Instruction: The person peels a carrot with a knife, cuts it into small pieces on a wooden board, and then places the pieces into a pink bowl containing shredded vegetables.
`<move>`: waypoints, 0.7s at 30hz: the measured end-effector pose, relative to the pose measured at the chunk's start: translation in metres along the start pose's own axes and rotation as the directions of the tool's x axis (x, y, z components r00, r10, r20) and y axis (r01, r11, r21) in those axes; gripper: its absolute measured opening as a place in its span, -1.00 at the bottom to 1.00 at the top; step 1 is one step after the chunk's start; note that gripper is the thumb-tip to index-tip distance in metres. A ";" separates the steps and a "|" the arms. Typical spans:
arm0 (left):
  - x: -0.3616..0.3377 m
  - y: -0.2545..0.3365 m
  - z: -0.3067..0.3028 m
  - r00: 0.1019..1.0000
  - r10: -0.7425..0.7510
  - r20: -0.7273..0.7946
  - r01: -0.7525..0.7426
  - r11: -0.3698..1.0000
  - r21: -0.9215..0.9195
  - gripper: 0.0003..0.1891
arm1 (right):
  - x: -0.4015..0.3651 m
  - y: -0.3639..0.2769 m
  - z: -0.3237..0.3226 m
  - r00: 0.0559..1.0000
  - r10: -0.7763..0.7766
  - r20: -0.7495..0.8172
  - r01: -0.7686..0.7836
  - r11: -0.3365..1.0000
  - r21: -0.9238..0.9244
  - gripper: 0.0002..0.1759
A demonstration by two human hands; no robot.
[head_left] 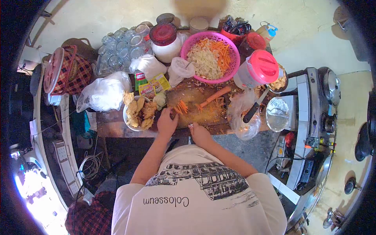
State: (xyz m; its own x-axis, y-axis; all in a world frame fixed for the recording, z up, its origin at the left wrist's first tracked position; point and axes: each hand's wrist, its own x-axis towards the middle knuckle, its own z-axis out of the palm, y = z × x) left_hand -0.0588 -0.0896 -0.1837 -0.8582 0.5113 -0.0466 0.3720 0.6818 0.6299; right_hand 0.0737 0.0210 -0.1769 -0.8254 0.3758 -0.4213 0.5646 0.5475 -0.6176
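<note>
On the near left part of a worn wooden cutting board [196,116], my left hand [167,122] has its fingers curled down beside a small bunch of carrot strips [181,107]. What is under those fingers is hidden. My right hand [200,134] is closed at the board's near edge, with a small pale glint at its fingertips; I cannot make out what it grips. A peeled carrot [214,97] lies at an angle across the board, orange shreds around it. Just left of my left hand stands a bowl of fried pieces [141,111], a cabbage piece [159,100] behind it.
A pink basket [238,58] of shredded cabbage and carrot stands behind the board. To the right are a clear plastic bag [244,127], a black-handled knife [251,112] and a pink-lidded container [258,70]. Glass jars [123,49], a white bag [105,92] and seasoning packets [154,87] crowd the left.
</note>
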 end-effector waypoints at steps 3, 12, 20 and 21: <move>0.000 -0.003 0.001 1.000 0.001 0.002 -0.001 1.000 0.006 -0.59 | 0.000 -0.001 -0.002 1.000 0.005 0.018 -0.005 1.000 -0.012 -0.60; 0.001 -0.006 0.002 0.999 0.043 -0.007 -0.043 0.999 -0.030 -0.65 | 0.009 0.002 0.001 0.998 -0.063 0.009 0.063 0.998 -0.006 -0.60; -0.001 0.000 -0.001 1.000 -0.003 -0.004 0.003 1.000 0.029 -0.66 | 0.005 0.005 0.002 0.998 0.035 -0.043 -0.036 0.999 -0.026 -0.60; -0.001 0.000 0.000 1.000 0.003 -0.004 -0.003 1.000 0.017 -0.67 | 0.004 0.004 -0.001 0.999 0.023 -0.039 -0.024 0.999 -0.023 -0.60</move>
State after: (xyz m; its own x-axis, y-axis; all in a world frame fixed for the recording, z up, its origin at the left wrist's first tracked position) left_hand -0.0581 -0.0903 -0.1837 -0.8581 0.5117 -0.0416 0.3810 0.6891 0.6164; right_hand 0.0730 0.0259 -0.1803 -0.8117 0.4169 -0.4090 0.5837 0.5556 -0.5921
